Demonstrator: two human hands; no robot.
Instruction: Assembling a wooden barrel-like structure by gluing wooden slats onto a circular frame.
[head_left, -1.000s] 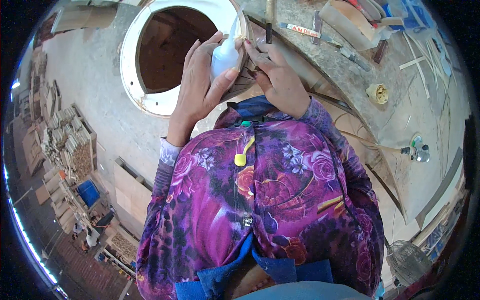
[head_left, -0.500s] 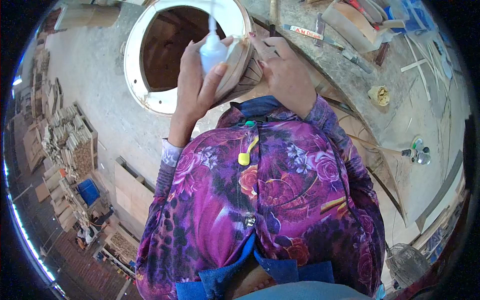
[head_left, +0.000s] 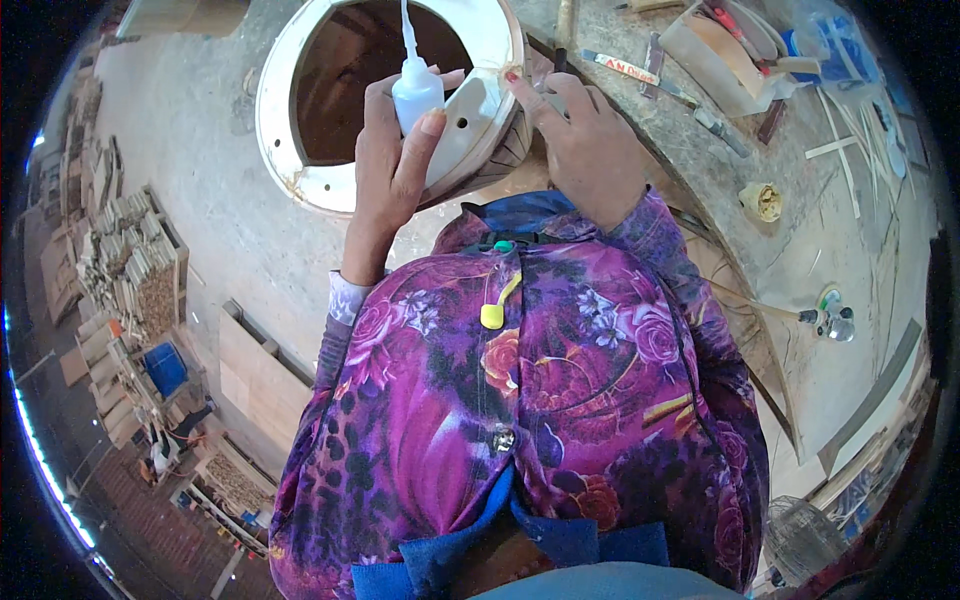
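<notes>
Up at the top of my view, both hands work on a round white ring (head_left: pixel 290 150) with a dark hollow middle, tipped on edge against the surface (head_left: pixel 800 250). Left hand (head_left: pixel 385 170) is closed round a small white squeeze bottle (head_left: pixel 417 90), thumb on its side, the thin nozzle pointing up and away from the ring. Right hand (head_left: pixel 585 150) has its fingers curled down onto the ring's near rim, one fingertip pressing the edge just beside the bottle; I cannot tell whether it pinches anything small there. A pale curved piece (head_left: pixel 470 130) with a small hole lies against the rim between the hands.

By my reading the gluing is partway: the bottle is lifted off the joint, so a dose may already be on, and the finger seems to be holding the spot. I see no wet line clearly, so I would not call it done. Most of the rim looks untouched.

Off to the right, knives and strips (head_left: pixel 700 90) lie scattered on the surface, and a small yellowish roll (head_left: pixel 762 200) sits well apart.
</notes>
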